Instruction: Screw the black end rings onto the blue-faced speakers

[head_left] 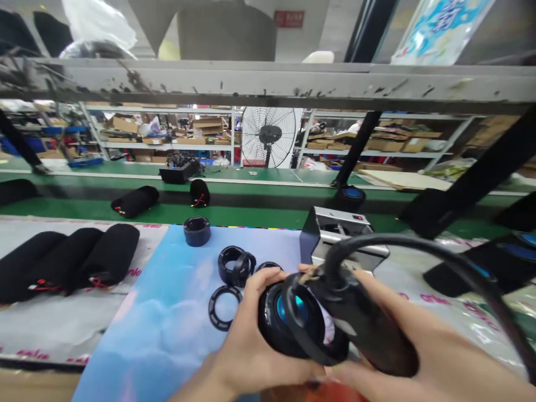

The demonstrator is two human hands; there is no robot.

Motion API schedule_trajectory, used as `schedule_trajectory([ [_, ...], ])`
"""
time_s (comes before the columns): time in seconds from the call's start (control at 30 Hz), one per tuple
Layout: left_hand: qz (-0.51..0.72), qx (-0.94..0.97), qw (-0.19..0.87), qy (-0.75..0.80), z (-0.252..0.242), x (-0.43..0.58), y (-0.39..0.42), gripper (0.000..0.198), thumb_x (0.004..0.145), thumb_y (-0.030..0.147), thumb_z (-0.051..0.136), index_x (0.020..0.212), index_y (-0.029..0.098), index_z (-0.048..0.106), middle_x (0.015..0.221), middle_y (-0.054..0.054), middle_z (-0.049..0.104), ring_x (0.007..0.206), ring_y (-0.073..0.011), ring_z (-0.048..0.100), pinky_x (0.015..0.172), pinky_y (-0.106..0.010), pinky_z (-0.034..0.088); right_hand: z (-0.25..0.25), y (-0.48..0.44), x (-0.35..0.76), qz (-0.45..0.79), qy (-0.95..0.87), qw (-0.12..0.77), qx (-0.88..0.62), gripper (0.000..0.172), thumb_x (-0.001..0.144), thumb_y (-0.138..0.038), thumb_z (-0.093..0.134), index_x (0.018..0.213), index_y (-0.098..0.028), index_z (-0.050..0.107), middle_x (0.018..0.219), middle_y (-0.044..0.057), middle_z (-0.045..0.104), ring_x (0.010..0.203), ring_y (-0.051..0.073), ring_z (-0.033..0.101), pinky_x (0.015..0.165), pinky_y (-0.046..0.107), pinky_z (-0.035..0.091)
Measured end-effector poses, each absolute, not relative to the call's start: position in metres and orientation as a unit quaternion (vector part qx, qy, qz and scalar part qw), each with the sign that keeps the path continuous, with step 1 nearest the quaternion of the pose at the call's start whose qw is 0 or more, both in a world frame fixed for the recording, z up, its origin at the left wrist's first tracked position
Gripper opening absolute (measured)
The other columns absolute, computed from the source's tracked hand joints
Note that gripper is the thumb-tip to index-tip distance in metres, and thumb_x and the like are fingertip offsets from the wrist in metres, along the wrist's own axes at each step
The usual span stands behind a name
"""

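Black cylindrical speaker (299, 326), gripped at lower centre of frame above a blue printed mat (154, 329).
From here I see my left hand (247, 329) and right hand (387, 329) closed around it; black plastic rings (225, 308) lie just upper left.

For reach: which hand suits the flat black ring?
Left, probably: the left hand sits beside the flat black ring on the blue mat; the right hand is farther, beyond the black cylindrical housing both hold.

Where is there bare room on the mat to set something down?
Bare blue mat lies left of the flat black ring, beside the black rolls. It's crowded at the stacked rings, by the silver machine.
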State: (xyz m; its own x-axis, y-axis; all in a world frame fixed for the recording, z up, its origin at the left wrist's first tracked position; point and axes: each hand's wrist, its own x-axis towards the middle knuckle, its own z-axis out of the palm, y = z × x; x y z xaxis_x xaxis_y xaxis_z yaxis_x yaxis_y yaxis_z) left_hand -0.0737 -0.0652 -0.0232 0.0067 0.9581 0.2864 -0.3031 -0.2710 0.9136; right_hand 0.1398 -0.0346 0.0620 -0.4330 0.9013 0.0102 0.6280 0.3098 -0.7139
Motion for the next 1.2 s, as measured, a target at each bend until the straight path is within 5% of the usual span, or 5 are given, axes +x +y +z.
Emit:
schedule_trajectory([
  [0.23,0.566,0.446,0.579,0.381,-0.019,-0.074,-0.06,0.15,0.048,0.007,0.107,0.166,0.033,0.018,0.159,-0.013,0.063,0.145,-0.0367,0.069,0.131,-0.049,0.047,0.083,-0.017,0.123,0.371,-0.815,0.101,-0.435,0.075,0.083,-0.024,0.07,0.156,-0.039,0.058,0.112,-0.001,0.082,0.095,0.023,0.081,0.076,0.022,0.065],
  [0.43,0.566,0.418,0.655,0.275,-0.008,-0.069,-0.059,0.114,0.058,0.001,0.103,0.151,0.03,0.044,0.14,-0.01,0.08,0.136,-0.0395,0.075,0.115,-0.049,0.062,0.082,-0.012,0.121,0.351,-0.847,0.052,-0.397,0.063,0.098,-0.033,0.064,0.157,-0.051,0.057,0.159,-0.009,0.063,0.147,0.025,0.062,0.121,0.029,0.053],
  [0.6,0.576,0.395,0.633,0.332,-0.021,-0.072,-0.06,0.153,0.046,-0.006,0.104,0.167,0.037,0.021,0.162,-0.012,0.064,0.147,-0.039,0.067,0.131,-0.054,0.045,0.076,-0.013,0.125,0.379,-0.789,0.068,-0.479,0.099,0.076,-0.028,0.082,0.166,-0.047,0.045,0.151,-0.002,0.07,0.115,0.027,0.079,0.079,0.023,0.066],
  [1.07,0.57,0.39,0.609,0.389,-0.034,-0.073,-0.062,0.164,0.018,0.017,0.117,0.162,0.029,0.039,0.165,-0.023,0.057,0.155,-0.0543,0.053,0.134,-0.073,0.029,0.078,-0.014,0.126,0.366,-0.782,0.064,-0.501,0.077,0.075,-0.033,0.076,0.15,-0.037,0.061,0.12,0.002,0.082,0.089,0.026,0.081,0.062,0.023,0.061],
  [1.2,0.558,0.443,0.618,0.331,-0.039,-0.09,-0.069,0.136,0.055,0.048,0.112,0.17,0.029,0.041,0.178,-0.018,0.046,0.17,-0.0469,0.034,0.14,-0.064,0.021,0.077,-0.012,0.128,0.389,-0.781,0.044,-0.487,0.076,0.083,-0.034,0.074,0.156,-0.039,0.055,0.128,0.0,0.078,0.102,0.023,0.079,0.074,0.021,0.063],
])
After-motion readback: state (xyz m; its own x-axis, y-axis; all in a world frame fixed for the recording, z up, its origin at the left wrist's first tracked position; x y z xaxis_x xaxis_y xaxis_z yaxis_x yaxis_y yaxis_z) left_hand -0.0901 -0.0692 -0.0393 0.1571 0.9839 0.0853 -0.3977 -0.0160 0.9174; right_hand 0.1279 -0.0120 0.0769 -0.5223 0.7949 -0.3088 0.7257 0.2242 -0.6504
